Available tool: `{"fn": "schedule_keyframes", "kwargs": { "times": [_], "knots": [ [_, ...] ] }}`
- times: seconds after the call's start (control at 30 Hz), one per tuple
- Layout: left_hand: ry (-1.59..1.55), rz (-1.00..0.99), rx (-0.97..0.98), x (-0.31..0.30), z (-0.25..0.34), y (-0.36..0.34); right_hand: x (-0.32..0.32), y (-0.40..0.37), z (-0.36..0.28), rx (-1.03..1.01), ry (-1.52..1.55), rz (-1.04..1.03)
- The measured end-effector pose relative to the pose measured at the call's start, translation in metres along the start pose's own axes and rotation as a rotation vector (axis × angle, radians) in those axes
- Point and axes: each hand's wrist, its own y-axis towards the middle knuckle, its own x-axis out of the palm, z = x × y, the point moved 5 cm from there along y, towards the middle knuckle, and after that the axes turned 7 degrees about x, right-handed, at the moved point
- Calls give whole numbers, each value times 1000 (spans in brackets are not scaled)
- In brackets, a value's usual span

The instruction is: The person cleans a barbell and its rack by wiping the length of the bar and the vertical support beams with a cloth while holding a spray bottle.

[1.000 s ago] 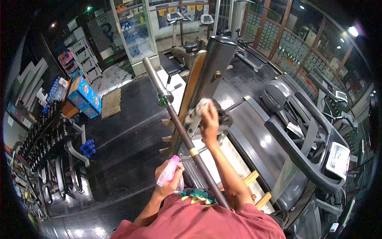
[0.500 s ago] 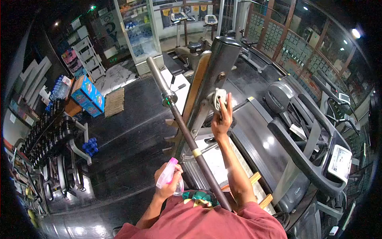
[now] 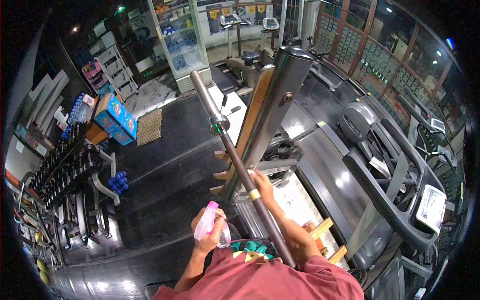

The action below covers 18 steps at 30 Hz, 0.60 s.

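My left hand (image 3: 206, 232) is wrapped round a clear spray bottle (image 3: 223, 237) with a pink trigger head, held upright in front of my shirt. On the right, my right hand (image 3: 263, 189) is low against the dark upright post (image 3: 272, 110) of a rack, its fingers curled and partly hidden behind a barbell (image 3: 235, 155). The pale cloth it held is now out of sight, apparently between the hand and the post. The barbell slants across in front of me, with a shiny sleeve at its far end. A wooden strip (image 3: 255, 107) with hooks runs along the post.
A treadmill (image 3: 320, 165) stands to the right, with more machines beyond. On the left are a dumbbell rack (image 3: 75, 170), blue dumbbells (image 3: 118, 182) and a blue box (image 3: 116, 120). A glass-door fridge (image 3: 180, 45) stands at the back.
My right hand has slid down the post from near its upper part to behind the barbell, and the cloth has gone from view. My left hand still holds the bottle.
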Motion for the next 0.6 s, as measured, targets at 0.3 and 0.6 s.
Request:
{"fn": "schedule_keyframes", "kwargs": {
  "times": [0.3, 0.6],
  "knots": [
    [7, -37, 2, 6, -1, 6, -134, 90, -138, -443, 94, 785],
    [-20, -57, -10, 13, -1, 13, -87, 84, -131, -389, -392, 516]
  ]
}}
